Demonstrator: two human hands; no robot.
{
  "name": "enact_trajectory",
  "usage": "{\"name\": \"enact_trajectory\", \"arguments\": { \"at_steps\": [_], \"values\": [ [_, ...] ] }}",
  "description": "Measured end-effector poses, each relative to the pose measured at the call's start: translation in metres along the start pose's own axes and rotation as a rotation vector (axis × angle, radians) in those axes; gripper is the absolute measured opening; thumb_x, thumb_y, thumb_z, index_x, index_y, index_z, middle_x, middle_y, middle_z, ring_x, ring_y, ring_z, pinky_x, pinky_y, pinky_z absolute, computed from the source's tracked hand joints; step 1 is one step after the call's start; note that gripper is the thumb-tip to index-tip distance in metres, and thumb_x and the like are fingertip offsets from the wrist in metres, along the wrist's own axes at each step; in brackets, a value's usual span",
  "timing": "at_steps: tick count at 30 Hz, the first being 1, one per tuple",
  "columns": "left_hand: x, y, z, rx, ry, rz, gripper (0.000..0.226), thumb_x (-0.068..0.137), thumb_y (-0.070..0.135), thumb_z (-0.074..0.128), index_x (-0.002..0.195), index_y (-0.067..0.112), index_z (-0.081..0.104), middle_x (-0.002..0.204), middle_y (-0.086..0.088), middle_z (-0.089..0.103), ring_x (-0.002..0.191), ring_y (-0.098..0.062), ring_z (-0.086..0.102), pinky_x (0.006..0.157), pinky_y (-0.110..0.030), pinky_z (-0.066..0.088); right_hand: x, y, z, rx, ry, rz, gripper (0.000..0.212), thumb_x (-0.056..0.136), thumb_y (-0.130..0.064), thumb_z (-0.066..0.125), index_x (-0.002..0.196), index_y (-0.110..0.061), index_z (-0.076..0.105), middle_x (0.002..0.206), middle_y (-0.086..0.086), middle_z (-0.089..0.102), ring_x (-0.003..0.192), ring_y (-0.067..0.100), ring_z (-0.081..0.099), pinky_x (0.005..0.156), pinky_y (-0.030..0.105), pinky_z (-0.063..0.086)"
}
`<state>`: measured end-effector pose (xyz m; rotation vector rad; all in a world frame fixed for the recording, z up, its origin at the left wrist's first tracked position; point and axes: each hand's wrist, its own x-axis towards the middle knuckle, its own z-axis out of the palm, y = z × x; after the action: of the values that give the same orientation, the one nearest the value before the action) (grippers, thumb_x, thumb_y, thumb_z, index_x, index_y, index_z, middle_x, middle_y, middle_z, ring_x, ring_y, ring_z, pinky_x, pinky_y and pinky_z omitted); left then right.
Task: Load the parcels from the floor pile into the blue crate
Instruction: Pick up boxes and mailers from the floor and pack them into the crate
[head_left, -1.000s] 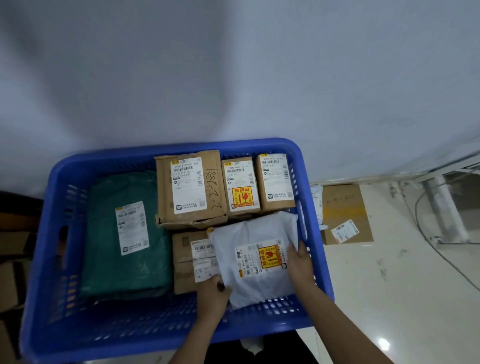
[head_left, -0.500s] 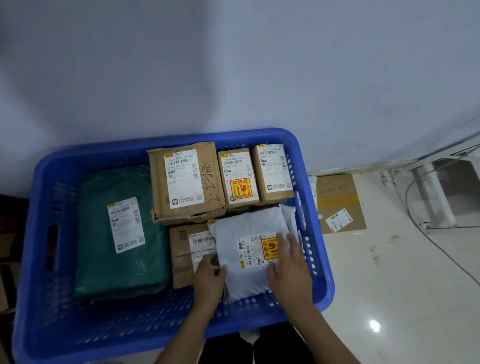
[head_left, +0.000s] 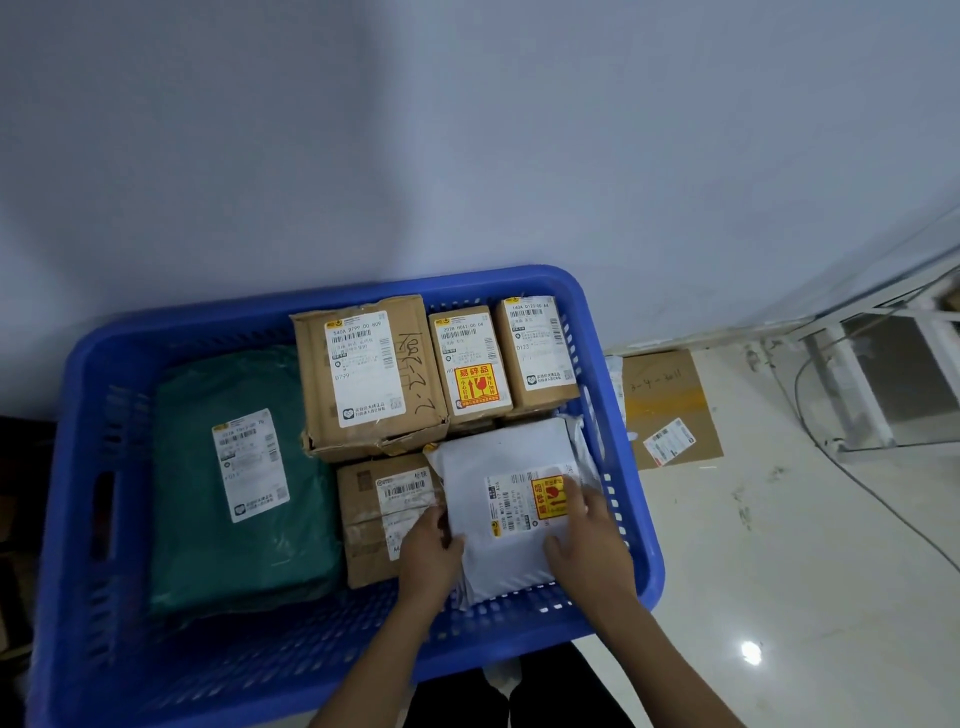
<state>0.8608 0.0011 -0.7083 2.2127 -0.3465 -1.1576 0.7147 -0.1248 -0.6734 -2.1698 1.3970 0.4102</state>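
Head view, blue crate (head_left: 83, 467) center frame, white mailer parcel (head_left: 498, 457) lower right inside, left hand (head_left: 428, 556) gripping its left edge, right hand (head_left: 587, 540) flat on top w/ fingers straight.

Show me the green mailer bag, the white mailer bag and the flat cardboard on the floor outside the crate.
green mailer bag (head_left: 192, 519): head view, bare plastic
white mailer bag (head_left: 493, 457): head view, upper plastic
flat cardboard (head_left: 670, 400): head view, bare middle
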Motion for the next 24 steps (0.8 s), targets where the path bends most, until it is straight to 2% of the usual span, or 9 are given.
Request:
{"name": "enact_trajectory", "arguments": {
  "at_steps": [6,10,15,20,24],
  "values": [
    [-0.021,-0.004,-0.024,-0.019,0.006,-0.068,0.039,0.089,0.016,0.063,0.125,0.008,0.052,0.115,-0.008,0.063,0.093,-0.018,0.060,0.074,-0.025,0.047,-0.039,0.008,-0.017,0.088,-0.038,-0.022,0.074,0.087,-0.029,0.056,0.151,-0.028,0.018,0.152,-0.003,0.030,0.131,0.019,0.044,0.096,0.032,0.051],
    [-0.040,0.020,-0.054,0.054,0.062,-0.005,0.031,0.085,0.013,0.066,0.114,0.011,0.057,0.109,-0.007,0.063,0.090,-0.022,0.062,0.080,-0.035,0.054,-0.054,0.004,-0.049,0.124,-0.071,-0.054,0.072,0.088,-0.037,0.056,0.150,-0.032,0.022,0.151,-0.006,0.033,0.132,0.017,0.042,0.098,0.031,0.048],
    [-0.069,0.092,-0.096,0.085,0.135,0.153,0.031,0.086,0.012,0.066,0.116,0.010,0.059,0.111,-0.003,0.063,0.103,-0.019,0.059,0.081,-0.025,0.042,-0.058,-0.016,-0.117,0.262,-0.027,-0.090,0.068,0.088,-0.042,0.060,0.148,-0.025,0.033,0.144,0.001,0.045,0.129,0.020,0.046,0.101,0.030,0.041],
    [-0.119,0.170,-0.131,0.071,0.168,0.259,0.038,0.086,0.022,0.068,0.121,0.016,0.056,0.115,0.001,0.063,0.100,-0.015,0.060,0.084,-0.028,0.050,-0.074,-0.022,-0.189,0.281,-0.015,-0.115,0.069,0.089,-0.041,0.060,0.148,-0.022,0.031,0.148,0.006,0.042,0.132,0.023,0.045,0.103,0.031,0.039],
    [-0.172,0.221,-0.140,0.115,0.222,0.329,0.035,0.084,0.028,0.068,0.116,0.025,0.055,0.116,0.002,0.063,0.101,-0.015,0.060,0.090,-0.035,0.052,-0.112,0.004,-0.244,0.441,0.035,-0.105,0.068,0.087,-0.038,0.063,0.146,-0.020,0.035,0.148,0.005,0.042,0.134,0.023,0.042,0.107,0.029,0.035]
  ]
}}
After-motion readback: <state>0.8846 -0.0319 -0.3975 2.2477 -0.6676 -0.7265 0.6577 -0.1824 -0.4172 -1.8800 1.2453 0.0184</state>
